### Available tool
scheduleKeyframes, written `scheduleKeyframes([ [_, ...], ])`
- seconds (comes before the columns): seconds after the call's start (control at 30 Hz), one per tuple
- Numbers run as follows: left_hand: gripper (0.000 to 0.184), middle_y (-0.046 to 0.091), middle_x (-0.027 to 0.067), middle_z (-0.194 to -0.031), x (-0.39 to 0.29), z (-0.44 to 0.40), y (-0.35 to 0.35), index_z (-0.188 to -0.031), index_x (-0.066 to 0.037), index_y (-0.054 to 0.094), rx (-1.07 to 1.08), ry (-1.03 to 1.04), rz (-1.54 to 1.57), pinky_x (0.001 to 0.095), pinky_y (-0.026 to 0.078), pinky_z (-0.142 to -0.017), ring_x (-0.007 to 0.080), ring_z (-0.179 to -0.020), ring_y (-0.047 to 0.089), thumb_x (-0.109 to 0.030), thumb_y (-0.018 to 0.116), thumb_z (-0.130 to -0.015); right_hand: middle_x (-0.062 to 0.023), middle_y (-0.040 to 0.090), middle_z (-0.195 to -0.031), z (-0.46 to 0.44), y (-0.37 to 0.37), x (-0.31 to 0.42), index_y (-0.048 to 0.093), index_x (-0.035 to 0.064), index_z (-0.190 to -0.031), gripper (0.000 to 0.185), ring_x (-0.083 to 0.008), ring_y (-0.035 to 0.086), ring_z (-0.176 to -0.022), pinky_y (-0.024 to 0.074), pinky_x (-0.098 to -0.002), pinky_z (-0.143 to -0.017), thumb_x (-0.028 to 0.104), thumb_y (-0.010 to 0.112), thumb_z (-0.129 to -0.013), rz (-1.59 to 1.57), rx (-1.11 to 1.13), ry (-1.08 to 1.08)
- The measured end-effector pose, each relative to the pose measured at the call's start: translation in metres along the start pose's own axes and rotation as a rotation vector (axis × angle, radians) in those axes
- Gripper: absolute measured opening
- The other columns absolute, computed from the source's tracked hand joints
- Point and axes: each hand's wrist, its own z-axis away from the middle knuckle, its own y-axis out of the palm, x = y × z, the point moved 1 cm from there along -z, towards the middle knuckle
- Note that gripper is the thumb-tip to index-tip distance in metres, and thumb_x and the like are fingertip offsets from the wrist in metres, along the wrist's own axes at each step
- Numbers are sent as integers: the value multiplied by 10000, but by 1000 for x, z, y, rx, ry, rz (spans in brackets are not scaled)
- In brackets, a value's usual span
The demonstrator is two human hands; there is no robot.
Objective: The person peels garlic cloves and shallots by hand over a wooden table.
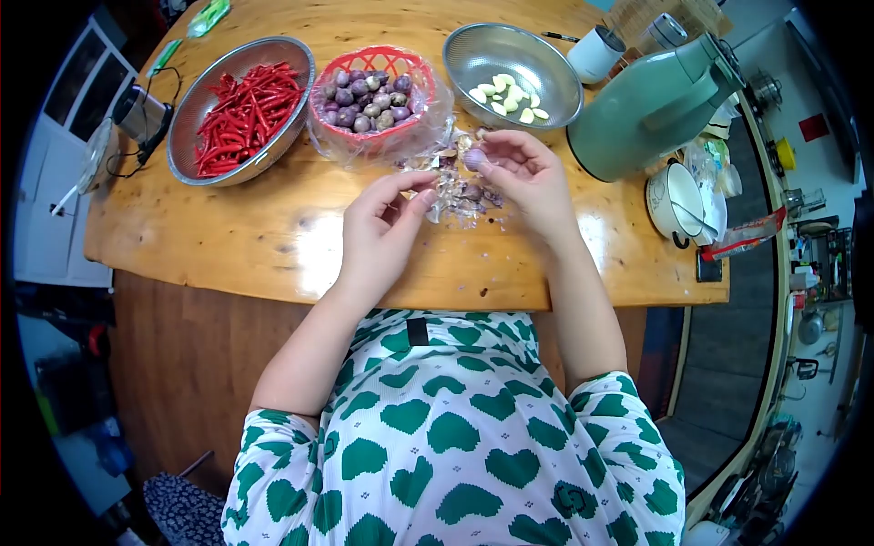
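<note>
My right hand (526,175) pinches a purple-skinned garlic clove (475,159) between thumb and fingers, above a scatter of papery garlic skins (460,193) on the table. To its left, my left hand (390,214) has thumb and forefinger brought together at the edge of the skins; whatever they hold, if anything, is too small to make out. Just beyond my hands a red plastic basket (421,71), lined with a clear bag, holds several unpeeled purple garlic bulbs (364,98). A metal colander (564,86) behind my right hand contains several peeled white garlic cloves (510,95).
A large colander (185,150) of red chillies (248,123) stands at the left of the wooden table (218,246). On the right are a green thermos jug (637,118), a white enamel pot (675,196), a white cup (596,55) and a dark phone (709,266) near the edge.
</note>
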Motion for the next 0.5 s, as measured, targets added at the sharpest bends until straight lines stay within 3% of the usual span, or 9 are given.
scheduleKeyframes([
  [0.1, 312, 617, -20, -992, -9, 2, 11, -1196, -18, 691, 1, -21, 221, 179, 422, -646, 30, -740, 495, -43, 744, -889, -143, 673, -1161, 14, -1, -1, 603, 17, -1224, 258, -206, 690, -1044, 597, -324, -893, 48, 624, -970, -520, 152, 90],
  [0.27, 372, 549, -16, -946, -27, 1, 20, -1184, -62, 712, 42, 193, 61, 172, 412, -641, 42, -737, 486, -36, 799, -823, -133, 666, -1173, 28, 12, -4, 587, 39, -1218, 215, -229, 687, -1052, 596, -338, -893, 76, 566, -1008, -753, 241, 134],
  [0.5, 347, 585, 9, -940, -31, 4, 19, -1148, -68, 729, 37, 238, -49, 193, 440, -648, 72, -764, 531, -30, 796, -810, -105, 662, -1145, 37, 16, -9, 575, 62, -1227, 229, -201, 665, -1046, 559, -330, -903, 73, 583, -998, -831, 311, 140],
])
